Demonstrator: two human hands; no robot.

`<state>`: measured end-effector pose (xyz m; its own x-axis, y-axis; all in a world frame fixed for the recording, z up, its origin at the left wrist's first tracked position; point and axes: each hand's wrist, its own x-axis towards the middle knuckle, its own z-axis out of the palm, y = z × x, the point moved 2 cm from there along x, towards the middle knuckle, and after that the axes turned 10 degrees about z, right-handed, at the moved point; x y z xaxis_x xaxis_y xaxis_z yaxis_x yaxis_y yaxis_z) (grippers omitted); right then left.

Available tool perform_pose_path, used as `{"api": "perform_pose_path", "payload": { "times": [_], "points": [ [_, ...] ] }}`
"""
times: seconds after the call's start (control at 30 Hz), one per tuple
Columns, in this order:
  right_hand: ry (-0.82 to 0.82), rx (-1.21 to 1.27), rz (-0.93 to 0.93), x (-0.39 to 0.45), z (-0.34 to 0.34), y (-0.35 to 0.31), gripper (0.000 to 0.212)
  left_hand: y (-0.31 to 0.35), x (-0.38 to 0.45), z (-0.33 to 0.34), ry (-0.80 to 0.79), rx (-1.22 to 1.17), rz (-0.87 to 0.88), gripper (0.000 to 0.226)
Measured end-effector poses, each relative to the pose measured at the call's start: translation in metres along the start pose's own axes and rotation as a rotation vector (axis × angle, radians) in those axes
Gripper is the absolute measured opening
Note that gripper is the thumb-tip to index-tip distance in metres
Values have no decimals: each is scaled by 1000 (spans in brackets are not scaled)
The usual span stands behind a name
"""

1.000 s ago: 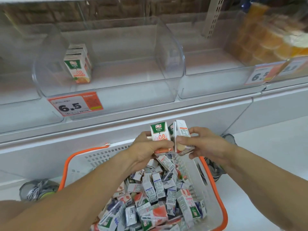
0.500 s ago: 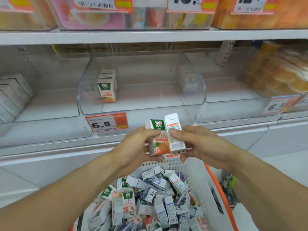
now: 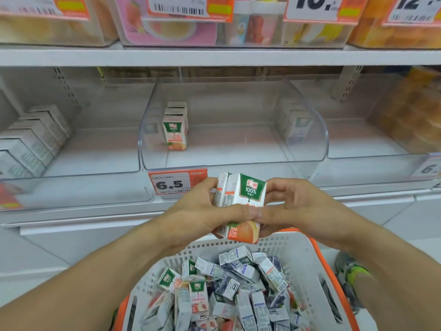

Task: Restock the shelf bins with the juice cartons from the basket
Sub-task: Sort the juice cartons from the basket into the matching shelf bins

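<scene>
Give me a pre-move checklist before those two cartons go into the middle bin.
1. Grip: left hand and right hand both hold the two cartons - ok.
2. Cartons upright, sides together - ok.
3. Middle bin has floor space beside the carton row - ok.
4. Front label matches that row - ok.
5. Path over the bin's front lip is free - ok.
6. Basket steadiness - cannot tell.

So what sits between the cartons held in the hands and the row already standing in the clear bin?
In the head view, the bin's clear front wall and its 6.5 price tag separate the held cartons from the standing row.
</scene>
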<state>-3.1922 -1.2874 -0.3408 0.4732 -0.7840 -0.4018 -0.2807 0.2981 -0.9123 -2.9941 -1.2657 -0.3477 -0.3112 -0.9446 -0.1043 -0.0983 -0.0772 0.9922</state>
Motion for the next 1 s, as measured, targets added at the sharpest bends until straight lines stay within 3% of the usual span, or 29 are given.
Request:
{"api": "perform_pose_path", "payload": {
  "times": [0.2, 0.33, 0.47, 0.63, 0.73, 0.83, 0.9, 0.93, 1.0],
  "points": [
    [-170, 19, -52, -1, 3, -8, 85, 17, -8, -16, -110, 157, 66, 65],
    [-70, -86, -200, 7, 15, -13, 79, 23, -15, -27, -66, 211, 111, 73],
    [57, -11, -247, 18, 28, -16, 79, 21, -19, -39, 155, 139, 135, 98],
    [101, 94, -381, 32, 46, -25, 79, 34, -31, -47, 202, 178, 311, 71],
    [74, 209, -432, 42, 57, -30, 80, 43, -39, -54, 193, 119, 363, 67],
    [133, 248, -493, 54, 61, -45, 80, 50, -43, -66, 401, 78, 422, 47],
    [257, 171, -534, 63, 56, -62, 80, 48, -43, -83, 649, 249, 480, 25],
    [326, 99, -549, 68, 51, -72, 79, 45, -43, -92, 736, 389, 483, 22],
    [412, -41, -542, 83, 42, -91, 78, 34, -40, -107, 764, 648, 424, 38]
  ]
}}
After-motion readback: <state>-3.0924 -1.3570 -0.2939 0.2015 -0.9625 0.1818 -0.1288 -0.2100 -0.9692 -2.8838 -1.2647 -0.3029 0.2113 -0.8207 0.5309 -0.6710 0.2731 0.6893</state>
